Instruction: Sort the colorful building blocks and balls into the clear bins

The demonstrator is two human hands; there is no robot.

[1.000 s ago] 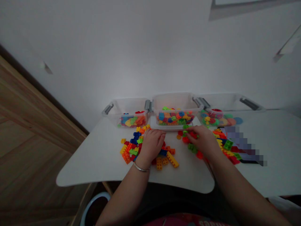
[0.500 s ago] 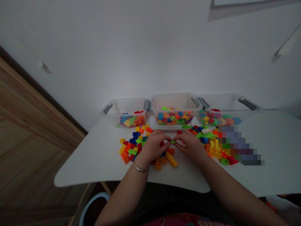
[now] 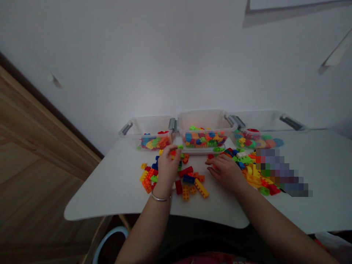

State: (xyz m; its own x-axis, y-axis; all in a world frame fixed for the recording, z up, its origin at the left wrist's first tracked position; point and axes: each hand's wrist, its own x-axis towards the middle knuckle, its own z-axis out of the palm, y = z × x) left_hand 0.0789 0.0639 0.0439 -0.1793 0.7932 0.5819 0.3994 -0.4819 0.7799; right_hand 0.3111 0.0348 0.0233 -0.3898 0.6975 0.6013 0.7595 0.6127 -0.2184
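My left hand (image 3: 168, 167) is raised over the left heap of bricks, with a small green toy brick (image 3: 180, 146) pinched between thumb and fingertips near the front of the middle bin. My right hand (image 3: 226, 171) hovers by the table beside the right heap of bricks (image 3: 251, 174); its thumb and fingers are apart and nothing shows between them. Right of my left wrist lie a red brick (image 3: 186, 171), a blue brick (image 3: 189, 179) and a long yellow brick (image 3: 201, 188). Part of the left heap is hidden behind my left hand.
Three clear bins stand along the wall: a left bin (image 3: 129, 137) and a middle bin (image 3: 206, 123) with bricks, and a right bin (image 3: 291, 134) with round colourful pieces. The middle bin rests on a white lid (image 3: 192, 150). The white table (image 3: 93, 190) has a curved front edge.
My hands have come apart. The left has moved left and away from me, carrying the green brick toward the bins; the right has stayed about where it was, its fingers opened.
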